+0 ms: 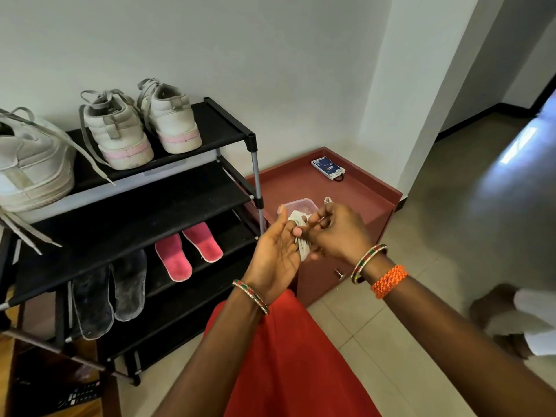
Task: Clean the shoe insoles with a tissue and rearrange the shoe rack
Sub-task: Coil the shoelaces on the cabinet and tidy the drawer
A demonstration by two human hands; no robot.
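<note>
both hands meet in front of the red skirt (288,356), working a bundle of white shoelaces (301,236). left hand (276,254) is held palm-up with fingers extended, and the laces are wound around its fingers. right hand (337,230) pinches the laces between thumb and fingertips at the top of the bundle, with a small loop of lace sticking up just above its knuckles. each wrist wears a beaded bangle, and the right wrist also has an orange woven band (389,281).

to the left stands a black shoe rack (228,127) against the wall. on its top shelf sit 2 white sneakers with pink soles (141,124), heels facing out, and beside them at the left edge a larger white sneaker (33,167) with loose laces hanging down. a lower shelf holds 2 pink insoles (188,251) lying side by side, and to their left 2 dark grey insoles (111,293), also side by side.

just right of the rack is a low red cabinet (373,188). on its top rest a clear plastic container (298,206), partly hidden behind the hands, and a small blue packet (327,168) near the wall. no tissue can be made out.
</note>
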